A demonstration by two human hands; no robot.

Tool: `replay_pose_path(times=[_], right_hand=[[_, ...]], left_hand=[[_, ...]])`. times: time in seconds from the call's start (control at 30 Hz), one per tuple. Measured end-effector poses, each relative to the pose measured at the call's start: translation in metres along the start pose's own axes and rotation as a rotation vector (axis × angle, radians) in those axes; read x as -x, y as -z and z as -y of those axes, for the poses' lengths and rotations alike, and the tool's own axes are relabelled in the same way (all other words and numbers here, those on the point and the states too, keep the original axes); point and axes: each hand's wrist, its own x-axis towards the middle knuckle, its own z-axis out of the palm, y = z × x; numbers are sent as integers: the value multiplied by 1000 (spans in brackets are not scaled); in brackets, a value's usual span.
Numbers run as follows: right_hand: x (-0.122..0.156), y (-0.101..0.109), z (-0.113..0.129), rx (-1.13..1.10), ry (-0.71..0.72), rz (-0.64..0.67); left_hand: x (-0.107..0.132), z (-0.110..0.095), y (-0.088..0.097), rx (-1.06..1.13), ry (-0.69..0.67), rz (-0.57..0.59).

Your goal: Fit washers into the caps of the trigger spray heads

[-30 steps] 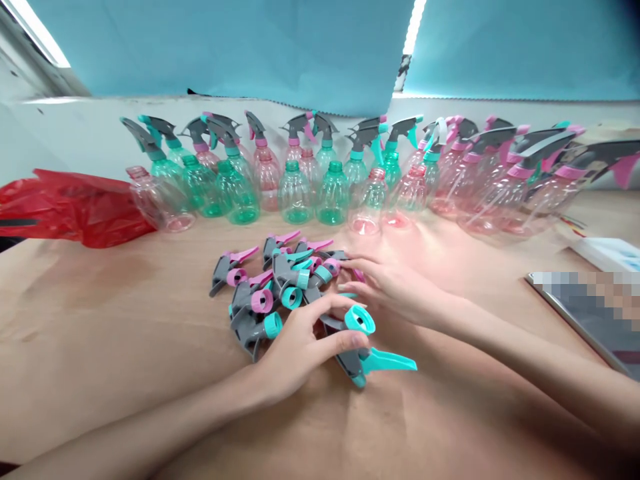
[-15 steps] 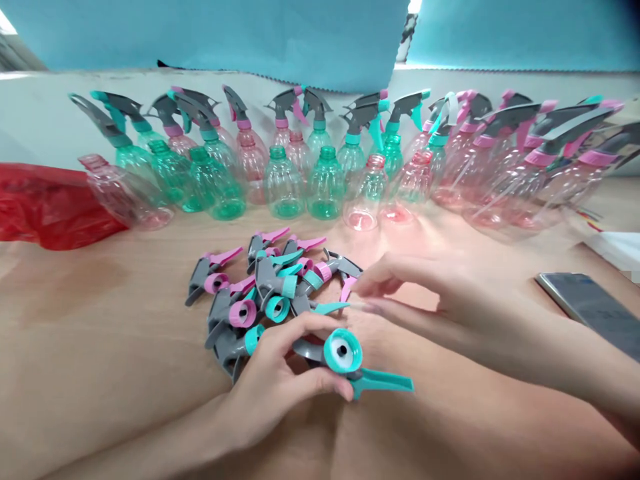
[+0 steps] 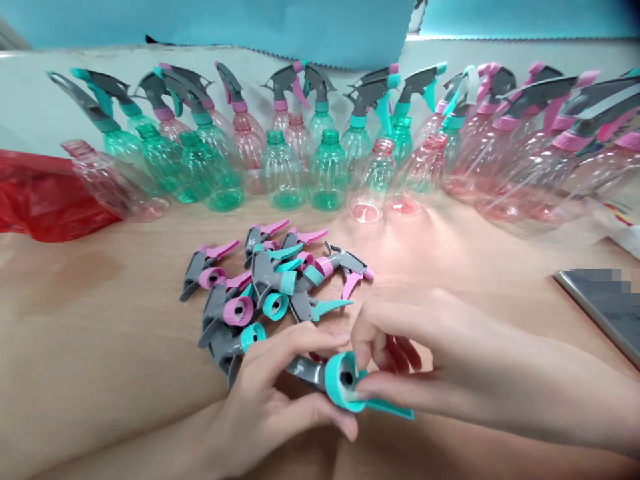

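Observation:
My left hand (image 3: 295, 387) is wrapped around a grey trigger spray head with a teal collar (image 3: 336, 381) and teal lever; the collar's open end faces me. My right hand (image 3: 400, 353) has thumb and forefinger closed at the collar's mouth, with the fingertips against its rim. Something small and whitish shows by the thumb tip, but I cannot make out what it is. Just beyond my hands lies a pile of loose spray heads (image 3: 270, 273), grey with pink or teal collars and levers.
Behind the pile stand several open bottles, green (image 3: 327, 177) and pink (image 3: 370, 187). Bottles fitted with spray heads (image 3: 357, 143) line the wall. A red plastic bag (image 3: 45, 200) lies at the left and a phone (image 3: 600, 313) at the right.
My right hand has come down and in to the collar of the held spray head. The left hand still holds that head, now slightly lower and turned. The view has shifted a little.

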Motion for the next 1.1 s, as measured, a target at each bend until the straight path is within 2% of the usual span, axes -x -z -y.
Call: replay_pose_path(times=[0.13,0.23,0.4,0.53,0.63,0.73,0.87,1.0,1.1], right_hand=[[2,-1,1,-91,-74,94],[1,-2,2,-295,-160,134],[1,-17,-2,-679,-283,130],[0,-33,0,-1023,-279,102],[-2,-39,6,-1155,-309,45],[-2,-38,9,-1119,-365,29],[3,-40,5,-839,-417,59],[7,-44,7,-539,-369,16],[5,-39,13,-298,-296,-8]], left_hand=[[5,3,-2,68,25,-7],[7,6,-4,120,3,12],[7,9,-5,56,-82,-2],[4,8,-5,-61,-174,-13],[1,6,-3,-148,-194,-28],[-1,4,0,-213,-231,-22],[0,3,-1,-262,-275,17],[3,2,-3,-216,-258,26],[4,0,-1,-232,-261,76]])
